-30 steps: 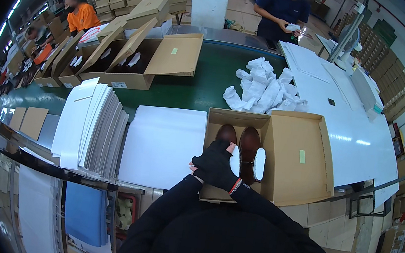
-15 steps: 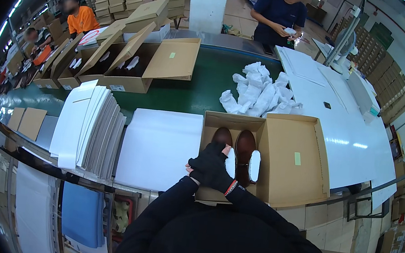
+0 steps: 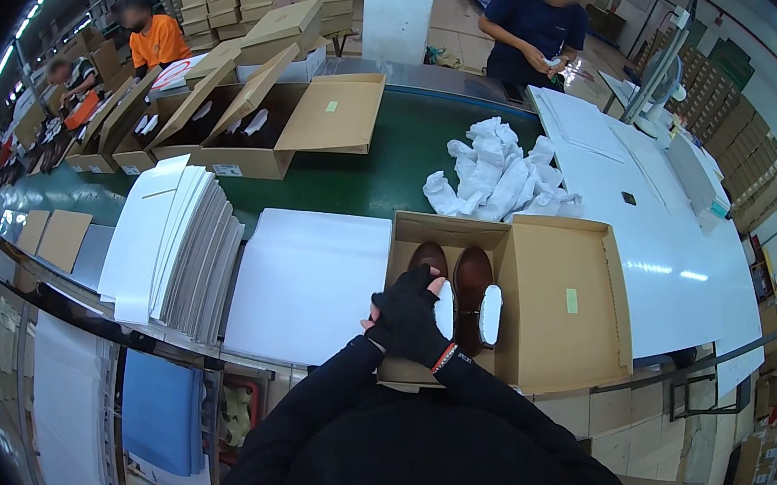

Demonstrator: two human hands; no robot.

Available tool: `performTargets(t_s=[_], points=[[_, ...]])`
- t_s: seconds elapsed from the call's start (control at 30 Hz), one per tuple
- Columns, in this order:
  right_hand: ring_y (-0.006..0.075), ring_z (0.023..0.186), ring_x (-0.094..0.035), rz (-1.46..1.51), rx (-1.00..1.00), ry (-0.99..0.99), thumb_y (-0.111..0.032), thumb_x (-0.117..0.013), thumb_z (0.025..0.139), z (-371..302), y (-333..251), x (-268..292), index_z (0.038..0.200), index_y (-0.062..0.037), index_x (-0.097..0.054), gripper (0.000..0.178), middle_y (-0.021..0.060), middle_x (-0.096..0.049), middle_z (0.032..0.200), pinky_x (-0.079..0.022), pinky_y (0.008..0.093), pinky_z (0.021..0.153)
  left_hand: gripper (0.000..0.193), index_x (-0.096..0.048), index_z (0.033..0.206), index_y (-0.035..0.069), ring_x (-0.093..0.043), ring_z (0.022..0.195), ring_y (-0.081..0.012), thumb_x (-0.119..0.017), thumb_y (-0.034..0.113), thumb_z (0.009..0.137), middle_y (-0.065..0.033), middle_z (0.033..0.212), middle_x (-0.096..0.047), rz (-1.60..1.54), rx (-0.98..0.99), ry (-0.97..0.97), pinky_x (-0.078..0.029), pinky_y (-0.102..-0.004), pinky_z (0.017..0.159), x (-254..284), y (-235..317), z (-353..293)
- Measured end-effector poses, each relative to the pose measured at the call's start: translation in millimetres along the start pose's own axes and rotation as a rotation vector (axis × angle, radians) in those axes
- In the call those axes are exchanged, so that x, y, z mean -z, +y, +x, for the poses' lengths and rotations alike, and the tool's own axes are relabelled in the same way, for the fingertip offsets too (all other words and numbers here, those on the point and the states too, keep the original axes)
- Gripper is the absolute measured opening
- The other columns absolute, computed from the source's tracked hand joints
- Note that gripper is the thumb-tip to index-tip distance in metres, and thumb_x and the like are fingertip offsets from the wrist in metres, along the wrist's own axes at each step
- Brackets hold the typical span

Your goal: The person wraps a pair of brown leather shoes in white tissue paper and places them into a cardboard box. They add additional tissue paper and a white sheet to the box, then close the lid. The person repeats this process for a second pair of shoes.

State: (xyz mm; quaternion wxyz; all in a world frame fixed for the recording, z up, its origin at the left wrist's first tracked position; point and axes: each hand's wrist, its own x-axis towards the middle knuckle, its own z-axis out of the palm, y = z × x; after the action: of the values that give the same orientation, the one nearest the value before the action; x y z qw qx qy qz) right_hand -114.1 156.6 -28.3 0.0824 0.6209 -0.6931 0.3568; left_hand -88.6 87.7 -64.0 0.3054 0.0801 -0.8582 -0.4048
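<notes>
Over the left side of an open brown shoebox (image 3: 403, 235), my two hands lie crossed one upon the other. My right hand (image 3: 409, 317), in a black fingerless glove, folds over the left, its bare fingertips curled at the left edge. Most of my left hand (image 3: 434, 285) is covered; only bare fingertips show by the shoe, so its grip is hidden. A pair of brown leather shoes (image 3: 474, 273) rests in the box, toes away from me, with white paper stuffing (image 3: 489, 315) in their openings. The box lid (image 3: 579, 336) is folded out to the right.
Left of the box lie white sheets (image 3: 307, 281) and a leaning stack of white boards (image 3: 163, 246). Crumpled white paper (image 3: 502, 174) sits on the green conveyor belt (image 3: 399, 148) beyond. Open shoeboxes (image 3: 254, 162) line its left. A person in dark blue (image 3: 535, 29) stands opposite.
My crossed hands stay over the box, with only a slight shift of the fingers. The person opposite has lowered their hands a little. Another person partly appears behind the stacked boxes.
</notes>
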Motion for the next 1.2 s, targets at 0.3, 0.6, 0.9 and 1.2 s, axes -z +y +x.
performTargets(t_s=[0.3,0.6,0.9,1.2], points=[[0.0285,0.077,-0.059,0.014,0.015,-0.045,-0.027,-0.071,0.077,-0.7,6.7,-10.3,0.077,-0.0063,-0.059,0.024,0.0117,-0.057,0.07,-0.041,0.0432,0.082,0.029,-0.052,0.102,0.005,-0.062,0.089,-0.0325,-0.061,0.032,0.093,-0.0148,0.095,-0.062,-0.133,0.2,0.066,-0.047,-0.0391,0.076,-15.5,-18.3,0.0],[0.0237,0.085,-0.06,0.459,-0.138,-0.045,-0.019,-0.072,0.077,-0.7,-0.1,36.6,0.09,-0.0059,-0.063,0.02,0.011,-0.06,0.079,-0.046,0.0366,0.08,0.04,-0.053,0.119,0.004,-0.062,0.097,-0.0322,-0.064,0.028,0.09,-0.0158,0.099,-0.062,-0.414,0.073,0.13,-0.048,-0.0361,0.086,-25.8,-18.5,-3.1],[0.0278,0.089,-0.06,0.025,-0.368,0.142,-0.023,-0.075,0.08,-52.5,76.3,86.9,0.104,-0.007,-0.063,0.031,0.0113,-0.061,0.095,-0.047,0.0378,0.078,0.051,-0.052,0.113,0.008,-0.056,0.103,-0.0355,-0.076,0.03,0.074,-0.0143,0.107,-0.054,-0.086,0.168,-0.253,-0.048,-0.0455,0.082,3.2,42.7,8.6],[0.0315,0.089,-0.057,-0.105,-0.332,0.107,-0.027,-0.074,0.077,-56.3,84.4,76.6,0.096,-0.0103,-0.065,0.027,0.0089,-0.063,0.089,-0.044,0.0432,0.079,0.061,-0.047,0.13,0.015,-0.056,0.11,-0.0362,-0.069,0.019,0.073,-0.0129,0.121,-0.051,0.011,0.197,-0.188,-0.05,-0.0454,0.082,21.4,33.2,-5.0]])
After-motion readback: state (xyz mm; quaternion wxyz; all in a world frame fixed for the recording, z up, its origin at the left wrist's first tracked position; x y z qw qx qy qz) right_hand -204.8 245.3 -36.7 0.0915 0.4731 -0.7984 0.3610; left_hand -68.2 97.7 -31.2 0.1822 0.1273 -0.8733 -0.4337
